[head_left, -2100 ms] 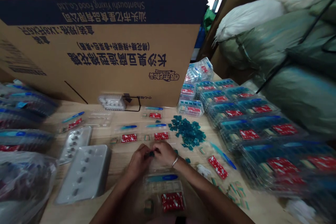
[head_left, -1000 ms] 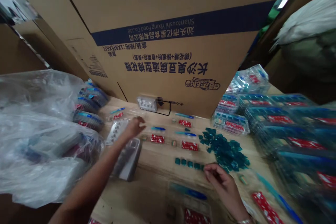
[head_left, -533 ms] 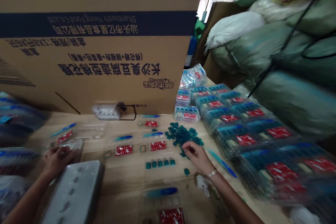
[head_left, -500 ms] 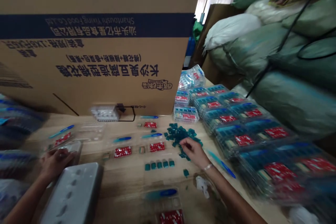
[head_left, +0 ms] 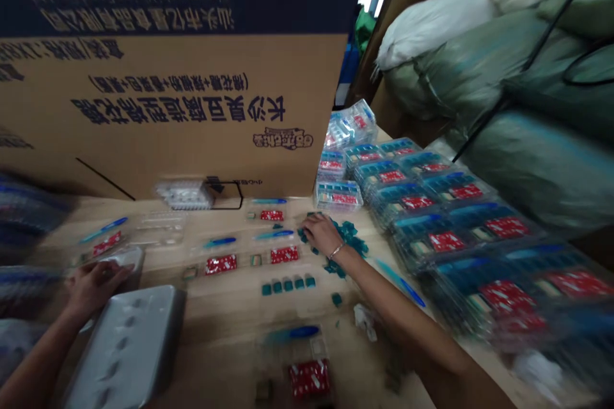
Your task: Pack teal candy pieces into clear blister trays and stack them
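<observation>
Head view: the right hand lies on a heap of teal plastic pieces on the worktop, its grip loose and empty-looking. The left hand touches a clear plastic blister beside a silver metal tray; blur hides whether it grasps.

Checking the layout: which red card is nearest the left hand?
The far-left red card, just beyond the left hand; every other red card lies well to the right of it.
</observation>
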Available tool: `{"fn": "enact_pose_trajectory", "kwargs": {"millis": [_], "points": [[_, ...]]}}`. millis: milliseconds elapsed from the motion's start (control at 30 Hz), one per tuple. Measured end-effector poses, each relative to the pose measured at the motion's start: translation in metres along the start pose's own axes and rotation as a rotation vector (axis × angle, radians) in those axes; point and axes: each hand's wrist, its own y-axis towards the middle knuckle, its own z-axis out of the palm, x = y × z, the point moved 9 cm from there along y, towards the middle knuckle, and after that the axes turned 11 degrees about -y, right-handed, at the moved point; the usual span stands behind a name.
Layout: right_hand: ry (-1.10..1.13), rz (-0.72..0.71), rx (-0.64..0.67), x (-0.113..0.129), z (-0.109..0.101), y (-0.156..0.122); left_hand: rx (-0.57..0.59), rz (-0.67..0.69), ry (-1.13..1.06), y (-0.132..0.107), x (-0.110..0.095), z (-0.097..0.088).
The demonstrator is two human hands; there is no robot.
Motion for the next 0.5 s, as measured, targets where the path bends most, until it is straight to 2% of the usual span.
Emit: {"fn": "enact_pose_trajectory", "kwargs": {"millis": [67, 133, 233, 300, 400, 500], "points": [[0.017, 0.027, -0.007, 0.000, -0.015, -0.024, 0.111, -0.079, 0.021, -0.003, -0.001, 0.007], [0.044, 0.051, 0.095, 0.002, -0.018, -0.054, 0.193, -0.123, 0.036, -0.007, -0.003, 0.012], [0.037, 0.060, 0.387, 0.011, 0.000, -0.103, 0.260, -0.121, 0.072, -0.010, -0.006, 0.014], [0.010, 0.042, 0.479, 0.020, 0.011, -0.126, 0.260, -0.076, 0.107, -0.008, -0.010, 0.013], [-0.051, 0.034, 0.471, 0.029, 0.016, -0.137, 0.289, -0.039, 0.183, 0.001, -0.014, 0.016], [-0.188, 0.079, 0.373, 0.028, 0.008, -0.132, 0.359, -0.061, 0.197, 0.005, -0.017, 0.026]]}}
